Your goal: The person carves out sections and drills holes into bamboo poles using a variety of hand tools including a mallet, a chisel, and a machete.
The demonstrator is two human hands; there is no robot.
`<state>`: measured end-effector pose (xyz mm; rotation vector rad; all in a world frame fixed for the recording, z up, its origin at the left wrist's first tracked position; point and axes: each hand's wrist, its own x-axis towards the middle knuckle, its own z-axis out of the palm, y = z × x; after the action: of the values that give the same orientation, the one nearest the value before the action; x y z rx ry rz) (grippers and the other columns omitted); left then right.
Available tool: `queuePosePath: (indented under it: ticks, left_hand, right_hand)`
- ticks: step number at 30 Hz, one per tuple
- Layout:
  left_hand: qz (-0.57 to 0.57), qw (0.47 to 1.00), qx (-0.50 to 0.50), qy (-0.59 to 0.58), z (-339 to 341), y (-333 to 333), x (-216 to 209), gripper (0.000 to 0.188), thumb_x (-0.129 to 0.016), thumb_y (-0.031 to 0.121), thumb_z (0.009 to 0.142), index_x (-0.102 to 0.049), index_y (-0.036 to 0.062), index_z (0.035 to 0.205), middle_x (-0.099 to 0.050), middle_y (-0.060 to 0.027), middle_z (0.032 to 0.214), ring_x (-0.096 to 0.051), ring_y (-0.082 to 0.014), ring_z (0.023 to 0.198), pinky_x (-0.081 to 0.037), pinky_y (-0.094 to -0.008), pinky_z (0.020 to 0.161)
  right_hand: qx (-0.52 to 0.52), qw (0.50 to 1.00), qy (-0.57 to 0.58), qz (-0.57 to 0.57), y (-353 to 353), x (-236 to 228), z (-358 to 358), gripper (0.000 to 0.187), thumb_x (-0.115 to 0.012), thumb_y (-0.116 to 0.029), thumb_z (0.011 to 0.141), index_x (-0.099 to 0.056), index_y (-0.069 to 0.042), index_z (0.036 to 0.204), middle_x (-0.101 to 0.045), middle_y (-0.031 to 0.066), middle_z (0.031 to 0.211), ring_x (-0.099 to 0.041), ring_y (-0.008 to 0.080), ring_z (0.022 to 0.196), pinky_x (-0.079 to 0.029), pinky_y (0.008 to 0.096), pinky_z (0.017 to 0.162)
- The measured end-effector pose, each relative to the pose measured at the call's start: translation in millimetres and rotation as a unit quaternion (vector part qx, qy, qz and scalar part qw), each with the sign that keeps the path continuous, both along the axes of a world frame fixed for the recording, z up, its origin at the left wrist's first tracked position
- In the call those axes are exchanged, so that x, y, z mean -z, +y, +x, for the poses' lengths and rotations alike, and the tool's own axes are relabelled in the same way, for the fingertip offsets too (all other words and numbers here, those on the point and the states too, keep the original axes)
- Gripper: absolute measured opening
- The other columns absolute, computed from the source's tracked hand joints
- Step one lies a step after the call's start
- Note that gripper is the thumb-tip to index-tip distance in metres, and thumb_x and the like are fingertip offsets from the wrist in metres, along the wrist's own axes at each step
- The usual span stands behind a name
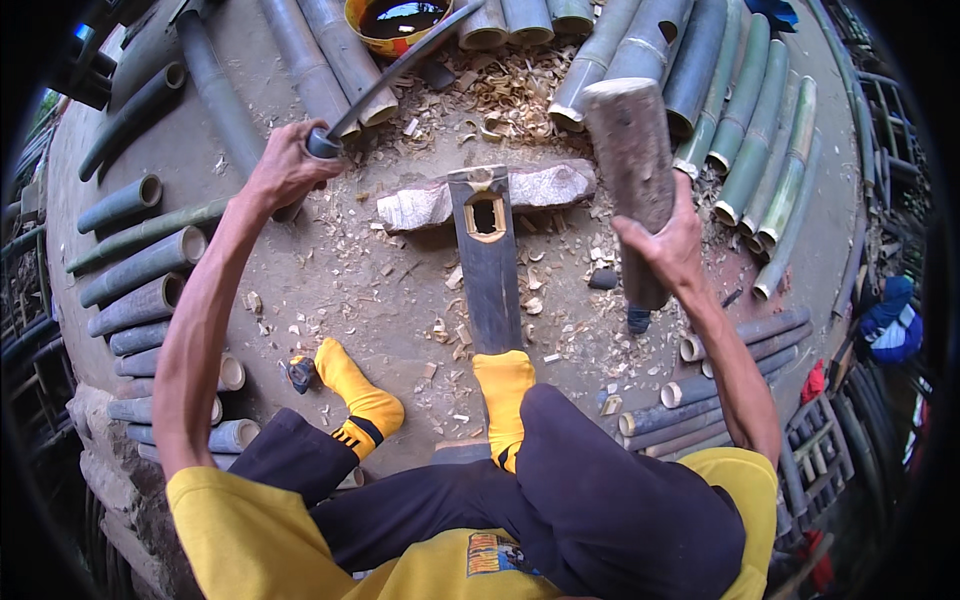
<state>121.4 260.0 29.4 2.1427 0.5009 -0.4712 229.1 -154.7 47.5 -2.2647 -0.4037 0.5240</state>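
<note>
My left hand (285,165) is closed around the dark handle of a long knife (405,65), whose blade points up and to the right. In my right hand (668,245) I grip a thick, rough wooden block (632,145), held upright above the ground. Between my hands lies a dark bamboo piece (488,300), its far end resting on a pale, chipped log (415,208). Near that end, a roughly rectangular hole with pale cut edges opens through the bamboo. My foot in a yellow sock (503,390) presses on its near end. Neither tool touches the bamboo.
Bamboo lengths lie at the left (150,265), far right (750,120) and near right (680,415). A bucket (362,30) with dark liquid stands at the back. Wood shavings (515,95) are heaped beyond the log. My other yellow-socked foot (365,400) rests left of the bamboo.
</note>
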Motion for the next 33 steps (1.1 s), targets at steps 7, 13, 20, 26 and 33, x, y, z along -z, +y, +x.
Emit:
queuePosePath:
  ticks: [7, 13, 20, 26, 33]
  left_hand:
    - [0.077, 0.972, 0.214, 0.066, -45.8, -5.4, 43.3, 0.037, -0.066, 0.025, 0.054, -0.062, -0.0017, 0.079, -0.058, -0.0129, 0.061, -0.057, -0.027, 0.057, -0.049, -0.0371, 0.058]
    - [0.147, 0.961, 0.186, 0.145, -45.1, -5.8, 34.4, 0.047, -0.068, 0.027, 0.056, -0.067, -0.004, 0.091, -0.063, -0.0222, 0.069, -0.064, -0.0322, 0.066, -0.052, -0.0402, 0.07]
    - [0.13, 0.964, 0.204, 0.114, -38.7, -9.2, 44.5, 0.034, -0.066, 0.022, 0.057, -0.062, -0.0076, 0.074, -0.06, -0.0188, 0.061, -0.06, -0.0292, 0.057, -0.049, -0.038, 0.062]
    - [0.114, 0.959, 0.213, 0.148, -38.1, -9.0, 34.2, 0.034, -0.065, 0.021, 0.057, -0.061, -0.0076, 0.075, -0.059, -0.0178, 0.058, -0.059, -0.0273, 0.056, -0.049, -0.0384, 0.059]
    - [0.033, 0.957, 0.192, 0.215, -31.4, -0.7, 40.9, 0.024, -0.065, 0.015, 0.059, -0.059, -0.0062, 0.071, -0.056, -0.0079, 0.055, -0.055, -0.0158, 0.049, -0.046, -0.0317, 0.046]
  right_hand:
    - [-0.007, 1.0, -0.017, -0.008, -11.1, -18.9, -7.5, 0.092, -0.077, -0.023, 0.062, -0.027, -0.01, 0.139, -0.055, 0.0211, 0.119, -0.059, 0.0318, 0.105, -0.046, 0.0401, 0.094]
    - [-0.058, 0.992, -0.04, 0.106, 16.3, -29.4, -16.1, 0.096, -0.077, -0.018, 0.064, -0.024, -0.014, 0.143, -0.052, 0.0183, 0.126, -0.054, 0.0309, 0.113, -0.043, 0.0397, 0.098]
    - [-0.191, 0.963, 0.185, -0.045, 24.0, -27.0, -3.5, 0.099, -0.073, -0.033, 0.063, -0.021, -0.016, 0.145, -0.034, 0.0218, 0.142, -0.044, 0.0346, 0.123, -0.038, 0.0405, 0.103]
    - [0.062, 0.975, -0.078, 0.198, 24.3, -11.4, -44.1, 0.101, -0.075, -0.035, 0.065, -0.019, -0.007, 0.144, -0.034, 0.0223, 0.138, -0.04, 0.0319, 0.125, -0.033, 0.0398, 0.106]
    - [-0.043, 0.984, 0.135, 0.107, 3.7, -8.4, -38.8, 0.104, -0.077, -0.031, 0.065, -0.015, -0.007, 0.145, -0.037, 0.0245, 0.136, -0.046, 0.0335, 0.12, -0.038, 0.0431, 0.103]
